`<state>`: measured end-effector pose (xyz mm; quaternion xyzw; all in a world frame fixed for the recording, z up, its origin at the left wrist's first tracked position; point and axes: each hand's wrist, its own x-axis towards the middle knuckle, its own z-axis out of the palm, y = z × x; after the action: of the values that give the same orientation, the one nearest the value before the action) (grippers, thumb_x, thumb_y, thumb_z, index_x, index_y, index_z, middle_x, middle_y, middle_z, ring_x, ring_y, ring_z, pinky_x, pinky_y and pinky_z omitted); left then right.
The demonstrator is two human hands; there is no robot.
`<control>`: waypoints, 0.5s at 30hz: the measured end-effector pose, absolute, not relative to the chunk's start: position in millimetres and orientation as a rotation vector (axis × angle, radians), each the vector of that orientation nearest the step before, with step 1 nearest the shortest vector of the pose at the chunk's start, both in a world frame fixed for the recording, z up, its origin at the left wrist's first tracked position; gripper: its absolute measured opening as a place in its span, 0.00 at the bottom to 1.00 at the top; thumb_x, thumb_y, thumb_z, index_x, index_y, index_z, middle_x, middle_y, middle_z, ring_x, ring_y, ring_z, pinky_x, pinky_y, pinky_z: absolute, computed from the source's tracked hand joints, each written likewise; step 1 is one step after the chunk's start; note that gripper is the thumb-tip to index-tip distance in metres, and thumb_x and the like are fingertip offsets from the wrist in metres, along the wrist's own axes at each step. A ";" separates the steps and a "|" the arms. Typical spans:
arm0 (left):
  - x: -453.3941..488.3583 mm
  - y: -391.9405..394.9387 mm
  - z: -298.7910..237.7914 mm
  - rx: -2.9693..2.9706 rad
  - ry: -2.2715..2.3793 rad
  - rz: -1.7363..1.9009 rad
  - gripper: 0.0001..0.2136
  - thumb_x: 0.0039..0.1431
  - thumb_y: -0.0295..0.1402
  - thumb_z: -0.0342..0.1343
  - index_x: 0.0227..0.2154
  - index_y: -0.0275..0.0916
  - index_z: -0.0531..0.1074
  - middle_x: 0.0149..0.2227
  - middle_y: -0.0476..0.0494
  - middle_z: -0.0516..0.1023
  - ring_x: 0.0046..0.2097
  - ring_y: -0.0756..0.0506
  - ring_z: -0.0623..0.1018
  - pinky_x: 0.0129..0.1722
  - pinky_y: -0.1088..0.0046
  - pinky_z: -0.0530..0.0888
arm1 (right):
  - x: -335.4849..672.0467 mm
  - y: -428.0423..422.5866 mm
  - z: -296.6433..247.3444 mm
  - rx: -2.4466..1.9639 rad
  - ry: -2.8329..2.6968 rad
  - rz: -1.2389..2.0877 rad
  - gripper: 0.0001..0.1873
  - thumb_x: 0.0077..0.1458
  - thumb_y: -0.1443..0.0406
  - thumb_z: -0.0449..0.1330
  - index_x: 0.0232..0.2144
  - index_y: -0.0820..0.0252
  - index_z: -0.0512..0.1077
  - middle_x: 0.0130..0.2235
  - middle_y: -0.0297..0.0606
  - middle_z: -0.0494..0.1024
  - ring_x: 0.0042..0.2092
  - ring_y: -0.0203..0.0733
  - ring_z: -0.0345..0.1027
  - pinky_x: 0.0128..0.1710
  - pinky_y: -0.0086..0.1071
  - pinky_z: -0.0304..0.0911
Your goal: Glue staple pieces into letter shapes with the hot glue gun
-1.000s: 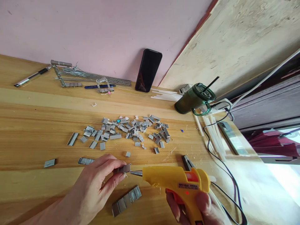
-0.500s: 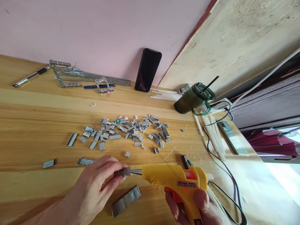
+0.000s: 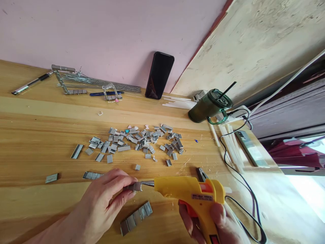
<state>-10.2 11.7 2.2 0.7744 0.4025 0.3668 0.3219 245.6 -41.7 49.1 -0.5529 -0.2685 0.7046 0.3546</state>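
Note:
My left hand (image 3: 101,203) pinches a small grey block of staples (image 3: 135,186) between thumb and fingers, just above the wooden table (image 3: 38,135). My right hand (image 3: 215,225) grips the handle of a yellow glue gun (image 3: 189,194), whose metal nozzle touches the right end of that staple block. A glued row of staple blocks (image 3: 135,217) lies on the table just below my left hand. A scatter of several loose staple pieces (image 3: 137,142) covers the middle of the table.
A black phone (image 3: 159,75) leans on the pink wall. A green cup with a straw (image 3: 209,105) stands at the right, beside white glue sticks (image 3: 232,145) and a black cable (image 3: 243,189). Staple frames, wires and pens (image 3: 83,84) lie at the back.
The glue gun has risen slightly and its nozzle stays against the staple block. Both hands keep their grips; the view shifted a little.

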 end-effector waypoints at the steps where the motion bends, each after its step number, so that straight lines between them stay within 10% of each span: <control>1: -10.2 11.9 3.1 2.032 1.052 0.959 0.08 0.63 0.26 0.53 0.40 0.46 0.71 0.34 0.51 0.79 0.35 0.50 0.81 0.36 0.82 0.77 | 244.9 -40.5 49.8 -1.423 -0.701 1.828 0.36 0.38 0.35 0.63 0.30 0.62 0.75 0.23 0.36 0.73 0.18 0.28 0.58 0.18 0.25 0.50; 15: -11.7 11.5 -0.1 2.030 1.058 0.957 0.09 0.62 0.26 0.53 0.42 0.46 0.71 0.37 0.49 0.81 0.38 0.48 0.81 0.36 0.79 0.78 | 243.3 -37.9 52.8 -1.462 -0.759 1.803 0.37 0.38 0.34 0.61 0.31 0.61 0.75 0.24 0.38 0.73 0.19 0.32 0.56 0.19 0.28 0.50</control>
<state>-11.7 11.5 -0.1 0.7739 0.4034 0.3649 0.3244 243.3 -37.9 52.8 -0.5625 -0.2920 0.6936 0.3424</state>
